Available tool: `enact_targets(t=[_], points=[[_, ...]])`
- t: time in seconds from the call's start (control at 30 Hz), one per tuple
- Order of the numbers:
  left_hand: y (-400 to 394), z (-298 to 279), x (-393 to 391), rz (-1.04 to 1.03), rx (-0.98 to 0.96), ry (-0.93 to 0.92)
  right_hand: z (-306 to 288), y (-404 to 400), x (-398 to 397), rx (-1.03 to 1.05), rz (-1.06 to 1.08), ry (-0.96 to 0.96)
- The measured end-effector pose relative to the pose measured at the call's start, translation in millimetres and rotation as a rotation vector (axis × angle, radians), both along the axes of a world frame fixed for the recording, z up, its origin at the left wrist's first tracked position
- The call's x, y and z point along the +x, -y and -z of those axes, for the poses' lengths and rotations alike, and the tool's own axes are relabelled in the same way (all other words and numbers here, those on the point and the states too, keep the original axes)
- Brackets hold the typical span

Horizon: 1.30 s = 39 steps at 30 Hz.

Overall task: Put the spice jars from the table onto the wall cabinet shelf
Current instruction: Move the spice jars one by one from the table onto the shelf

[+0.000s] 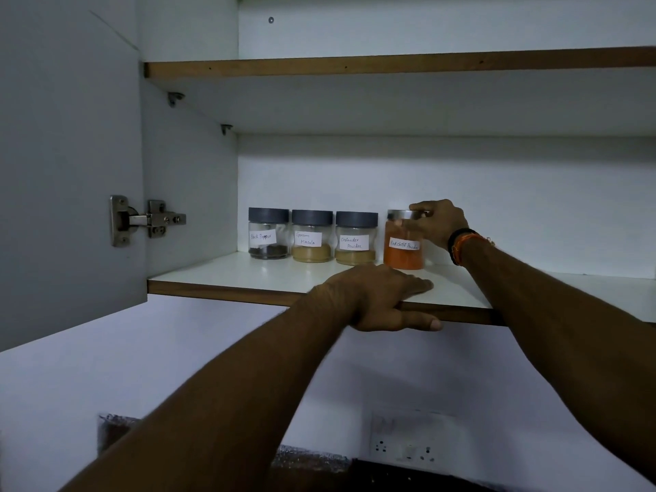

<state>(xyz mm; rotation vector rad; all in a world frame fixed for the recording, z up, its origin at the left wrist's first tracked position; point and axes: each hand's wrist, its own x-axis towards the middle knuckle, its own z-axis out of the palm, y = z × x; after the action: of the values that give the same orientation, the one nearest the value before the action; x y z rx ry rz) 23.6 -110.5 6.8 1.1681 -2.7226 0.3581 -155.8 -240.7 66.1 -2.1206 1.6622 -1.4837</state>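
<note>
Four labelled jars stand in a row at the back of the lower cabinet shelf (227, 278). From the left: black pepper jar (268, 234), garam masala jar (312, 236), coriander powder jar (356, 239), all with grey lids. The red chilli powder jar (403, 252), full of orange powder, stands at the right end with a silver lid. My right hand (438, 221) grips it around the lid and upper side. My left hand (376, 296) clasps the shelf's front edge, fingers on top and thumb underneath.
The cabinet door (67, 165) hangs open on the left, with a metal hinge (145, 220). An upper shelf (355, 67) runs above. Below, a wall socket panel (408, 445) and a dark counter edge show. To the right of the jars is bare shelf.
</note>
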Motion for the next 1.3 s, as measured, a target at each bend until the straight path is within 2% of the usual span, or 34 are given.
enact_targets(t=[0.67, 0.8, 0.9, 1.23, 1.3], points=[[-6, -2, 0, -0.01, 0.01, -0.005, 7, -5, 8, 0.021, 0.045, -0.053], [-7, -3, 0, -0.021, 0.016, -0.002, 8, -15, 9, -0.006, 0.121, -0.068], [-8, -4, 0, -0.036, 0.035, -0.001, 8, -32, 6, -0.055, 0.159, -0.028], [-14, -1, -1, -0.057, 0.195, -0.139, 40, -135, -12, -0.061, 0.033, 0.051], [-20, 3, -5, -0.095, 0.161, -0.135, 49, -159, -16, -0.078, 0.03, 0.079]])
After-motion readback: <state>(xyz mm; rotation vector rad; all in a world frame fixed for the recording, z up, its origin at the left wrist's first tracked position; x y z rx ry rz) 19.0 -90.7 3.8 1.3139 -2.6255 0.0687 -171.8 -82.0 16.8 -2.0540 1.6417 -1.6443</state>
